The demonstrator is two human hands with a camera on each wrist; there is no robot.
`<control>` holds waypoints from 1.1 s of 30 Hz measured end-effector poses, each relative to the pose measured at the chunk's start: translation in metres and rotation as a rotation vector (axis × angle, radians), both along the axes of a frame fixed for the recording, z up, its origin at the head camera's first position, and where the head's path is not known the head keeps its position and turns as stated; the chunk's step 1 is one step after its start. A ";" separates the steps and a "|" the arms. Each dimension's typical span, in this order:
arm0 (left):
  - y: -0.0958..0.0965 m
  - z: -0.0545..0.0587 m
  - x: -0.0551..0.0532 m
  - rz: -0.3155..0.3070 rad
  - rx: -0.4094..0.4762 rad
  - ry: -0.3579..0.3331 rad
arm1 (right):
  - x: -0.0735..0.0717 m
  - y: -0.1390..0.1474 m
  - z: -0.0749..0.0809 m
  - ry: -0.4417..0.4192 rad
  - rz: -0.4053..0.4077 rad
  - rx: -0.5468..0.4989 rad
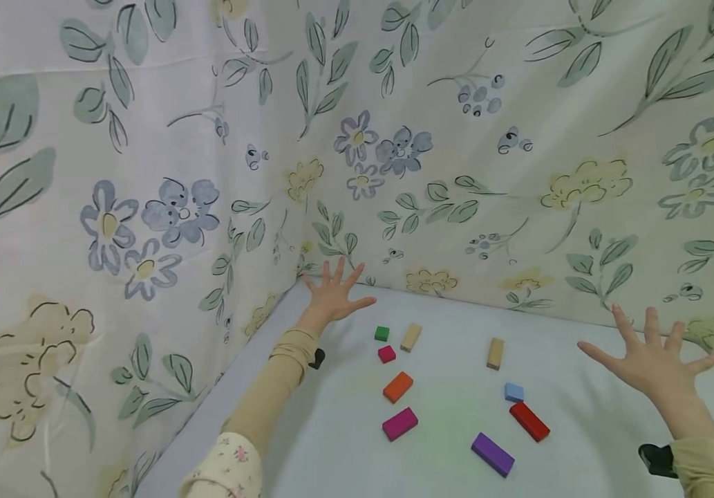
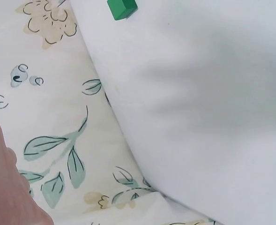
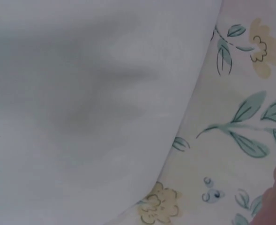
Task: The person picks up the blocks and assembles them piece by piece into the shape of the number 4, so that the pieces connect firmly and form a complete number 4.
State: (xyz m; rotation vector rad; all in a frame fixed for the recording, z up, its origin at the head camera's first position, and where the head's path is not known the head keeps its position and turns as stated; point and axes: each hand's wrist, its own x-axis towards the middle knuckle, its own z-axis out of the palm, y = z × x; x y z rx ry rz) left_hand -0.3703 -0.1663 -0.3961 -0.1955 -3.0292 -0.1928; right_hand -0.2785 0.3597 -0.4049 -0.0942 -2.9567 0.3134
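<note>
My left hand is held over the far left of the white table with its fingers spread wide, holding nothing. Nearest to it are a green block, a plain wooden block and a small pinkish-red block. Over the right side, my right hand is likewise spread and bare. Left of it lie another plain wooden block, a light blue block and a red block. An orange block, a magenta block and a purple block lie closer to me.
Floral cloth hangs along the back and the left of the table. Dark straps show at both wrists. In the left wrist view, the green block sits near the table's edge. Soft hand shadows fall on the white surface.
</note>
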 end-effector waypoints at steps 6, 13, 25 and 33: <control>0.006 0.001 0.001 -0.026 0.005 -0.010 | 0.008 0.002 0.001 0.005 0.017 -0.007; 0.008 0.001 0.001 -0.052 0.038 -0.013 | 0.012 0.001 0.004 0.012 0.063 -0.025; 0.013 -0.001 0.014 -0.132 0.144 -0.011 | 0.022 -0.009 0.001 0.026 0.145 -0.035; 0.024 -0.002 0.027 -0.243 0.209 -0.015 | 0.029 -0.014 -0.001 0.043 0.205 -0.060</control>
